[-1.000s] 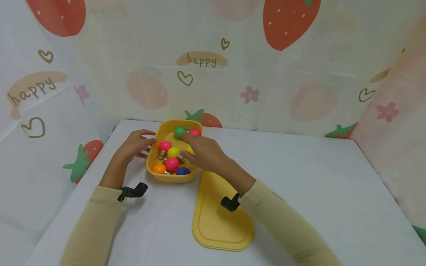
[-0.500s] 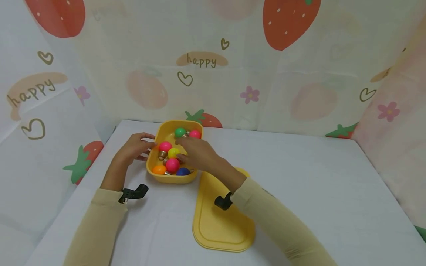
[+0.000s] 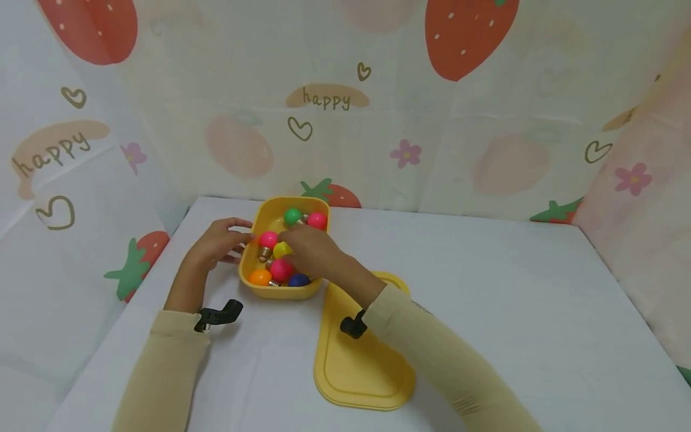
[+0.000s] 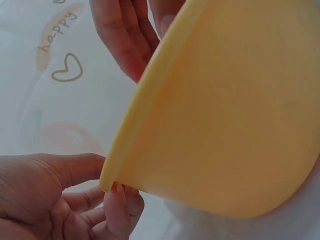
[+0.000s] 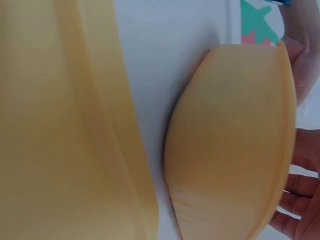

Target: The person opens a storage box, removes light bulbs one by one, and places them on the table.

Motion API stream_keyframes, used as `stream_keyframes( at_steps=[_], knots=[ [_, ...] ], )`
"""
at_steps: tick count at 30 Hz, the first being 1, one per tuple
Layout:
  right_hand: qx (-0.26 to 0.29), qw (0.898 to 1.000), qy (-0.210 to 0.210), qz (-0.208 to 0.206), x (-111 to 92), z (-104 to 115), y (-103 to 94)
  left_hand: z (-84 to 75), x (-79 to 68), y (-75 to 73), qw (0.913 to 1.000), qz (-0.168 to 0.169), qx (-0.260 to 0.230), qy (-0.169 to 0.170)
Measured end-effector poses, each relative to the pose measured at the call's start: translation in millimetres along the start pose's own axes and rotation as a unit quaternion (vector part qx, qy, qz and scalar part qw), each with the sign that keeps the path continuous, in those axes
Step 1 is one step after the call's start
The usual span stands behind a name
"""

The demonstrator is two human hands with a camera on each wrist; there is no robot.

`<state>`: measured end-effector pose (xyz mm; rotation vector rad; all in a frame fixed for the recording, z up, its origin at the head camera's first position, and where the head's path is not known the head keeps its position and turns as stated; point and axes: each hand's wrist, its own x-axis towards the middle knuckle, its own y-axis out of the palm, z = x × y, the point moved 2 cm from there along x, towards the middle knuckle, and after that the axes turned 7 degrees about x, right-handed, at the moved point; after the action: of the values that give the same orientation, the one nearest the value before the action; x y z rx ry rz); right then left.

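Observation:
A yellow box (image 3: 286,292) holds several toy light bulbs with round coloured heads and metal screw bases. My left hand (image 3: 218,243) grips its left rim, thumb on one side and fingers on the other, as the left wrist view shows. Inside the box, my right hand (image 3: 315,249) has its forefinger and thumb around a yellow light bulb (image 3: 281,249), partly hidden by the hand. Pink bulbs (image 3: 268,240), an orange bulb (image 3: 260,277), a blue bulb (image 3: 299,280) and a green bulb (image 3: 293,216) lie about it. In the right wrist view, the box wall hides the right fingertips.
A flat yellow lid (image 3: 361,366) lies on the white table (image 3: 513,300), just right of the box and under the right forearm. Behind the table hangs a cloth (image 3: 345,144) printed with strawberries. Each wrist carries a small black camera (image 3: 227,312).
My right hand has moved left and lower into the box, its finger and thumb coming around the yellow light bulb. The left hand stays at the rim.

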<state>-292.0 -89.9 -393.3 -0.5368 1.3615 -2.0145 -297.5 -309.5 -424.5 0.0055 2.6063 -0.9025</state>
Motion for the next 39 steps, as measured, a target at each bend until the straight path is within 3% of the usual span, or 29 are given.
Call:
stream_keyframes(
  at_steps=[12,20,39],
  knots=[
    [-0.032,0.999,-0.008,0.004,10,-1,14.1,2.3,-2.0,-0.5,0.9998,-0.009,-0.007,0.019],
    [-0.038,0.999,0.018,0.016,13,-4,20.5,1.3,-3.4,1.0,0.9997,-0.007,-0.007,0.021],
    [-0.053,0.998,0.016,-0.017,18,-10,29.7,3.3,-1.5,1.8,0.9998,-0.010,-0.010,0.014]
  ],
)
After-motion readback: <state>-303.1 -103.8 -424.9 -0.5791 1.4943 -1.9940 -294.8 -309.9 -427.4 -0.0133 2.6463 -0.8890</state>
